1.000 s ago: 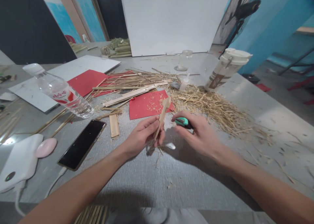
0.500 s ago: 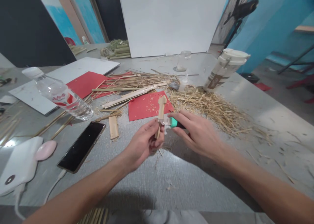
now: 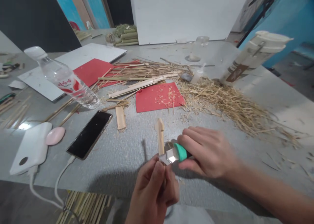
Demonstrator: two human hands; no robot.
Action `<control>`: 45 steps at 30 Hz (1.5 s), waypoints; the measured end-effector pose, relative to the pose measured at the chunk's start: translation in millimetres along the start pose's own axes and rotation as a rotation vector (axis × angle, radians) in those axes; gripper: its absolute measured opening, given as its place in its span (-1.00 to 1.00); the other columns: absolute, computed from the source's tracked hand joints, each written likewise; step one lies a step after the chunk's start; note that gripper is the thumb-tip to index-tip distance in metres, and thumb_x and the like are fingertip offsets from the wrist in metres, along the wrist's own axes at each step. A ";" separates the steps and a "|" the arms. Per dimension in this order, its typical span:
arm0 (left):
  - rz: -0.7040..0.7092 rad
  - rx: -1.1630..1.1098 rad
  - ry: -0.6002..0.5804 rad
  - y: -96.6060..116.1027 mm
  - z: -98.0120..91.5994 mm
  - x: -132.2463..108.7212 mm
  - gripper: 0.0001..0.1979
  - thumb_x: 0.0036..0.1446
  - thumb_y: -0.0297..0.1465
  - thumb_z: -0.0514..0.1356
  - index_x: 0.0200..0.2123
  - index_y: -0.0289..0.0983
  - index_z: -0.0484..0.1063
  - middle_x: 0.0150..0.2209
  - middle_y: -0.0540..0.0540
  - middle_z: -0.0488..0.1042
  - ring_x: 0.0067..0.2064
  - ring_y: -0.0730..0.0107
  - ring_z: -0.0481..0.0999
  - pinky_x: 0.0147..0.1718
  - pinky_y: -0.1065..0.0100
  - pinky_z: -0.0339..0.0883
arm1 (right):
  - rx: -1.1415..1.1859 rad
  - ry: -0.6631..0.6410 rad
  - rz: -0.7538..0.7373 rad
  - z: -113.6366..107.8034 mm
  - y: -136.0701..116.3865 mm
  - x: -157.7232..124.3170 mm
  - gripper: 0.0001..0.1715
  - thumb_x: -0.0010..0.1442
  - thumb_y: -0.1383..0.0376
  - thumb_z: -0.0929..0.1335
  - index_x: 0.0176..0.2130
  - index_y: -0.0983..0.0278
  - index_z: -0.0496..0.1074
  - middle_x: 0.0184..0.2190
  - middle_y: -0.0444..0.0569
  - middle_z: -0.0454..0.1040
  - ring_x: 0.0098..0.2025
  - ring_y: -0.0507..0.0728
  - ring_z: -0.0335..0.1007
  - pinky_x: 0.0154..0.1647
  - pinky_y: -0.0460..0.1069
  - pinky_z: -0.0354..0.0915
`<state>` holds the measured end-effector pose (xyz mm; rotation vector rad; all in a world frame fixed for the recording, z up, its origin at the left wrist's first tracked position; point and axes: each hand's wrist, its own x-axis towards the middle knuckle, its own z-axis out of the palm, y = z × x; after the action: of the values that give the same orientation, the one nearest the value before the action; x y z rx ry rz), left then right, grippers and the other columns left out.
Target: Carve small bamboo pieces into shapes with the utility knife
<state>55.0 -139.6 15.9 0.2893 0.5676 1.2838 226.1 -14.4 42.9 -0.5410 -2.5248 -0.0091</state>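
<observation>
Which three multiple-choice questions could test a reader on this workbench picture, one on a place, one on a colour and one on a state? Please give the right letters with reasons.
1. Where does the phone lie?
A. On the straw pile
B. On the table between the water bottle and the white charger
C. Under the red sheet

2. What colour is the knife handle in the right hand?
A. Teal
B. Yellow
C. Black

3. What is the state of the left hand?
A. Flat on the table
B. Open and free
C. Closed around the bamboo piece

Answers: 1 B, it lies on grey tabletop between them. 2 A, the teal handle shows beside the blade. 3 C, its fingers wrap the piece's lower end.
</observation>
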 end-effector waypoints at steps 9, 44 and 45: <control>-0.038 -0.035 -0.057 1.6 -1.6 -8.1 -0.56 0.45 -0.03 0.30 -0.34 -0.22 0.37 -0.62 0.19 -0.02 -0.57 0.56 -0.11 -0.50 0.39 -0.10 | -0.111 0.048 -0.030 2.4 -4.5 0.4 -0.18 0.64 -0.15 0.02 -0.36 0.23 0.43 -0.52 -0.09 0.30 -0.48 0.10 0.11 -0.42 0.08 0.04; -0.008 0.088 0.199 4.7 3.6 -6.4 -0.51 0.35 0.03 0.37 -0.35 -0.23 0.37 -0.59 0.20 -0.05 -0.53 0.56 -0.13 -0.49 0.41 -0.10 | -0.073 -0.021 0.135 3.6 -1.3 5.3 -0.39 0.64 -0.09 0.18 -0.24 0.24 0.46 -0.42 -0.06 0.45 -0.41 0.13 0.25 -0.32 0.05 0.09; -0.015 0.069 0.188 4.9 3.9 -5.9 -0.51 0.34 0.03 0.38 -0.35 -0.23 0.36 -0.59 0.20 -0.04 -0.53 0.55 -0.13 -0.50 0.41 -0.09 | -0.075 -0.019 0.140 3.6 -1.1 5.3 -0.40 0.64 -0.08 0.18 -0.24 0.23 0.46 -0.41 -0.06 0.45 -0.40 0.13 0.26 -0.32 0.05 0.09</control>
<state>52.1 -143.5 22.9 0.2218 0.7736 1.2863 219.8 -13.0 42.7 -0.7502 -2.5075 -0.0474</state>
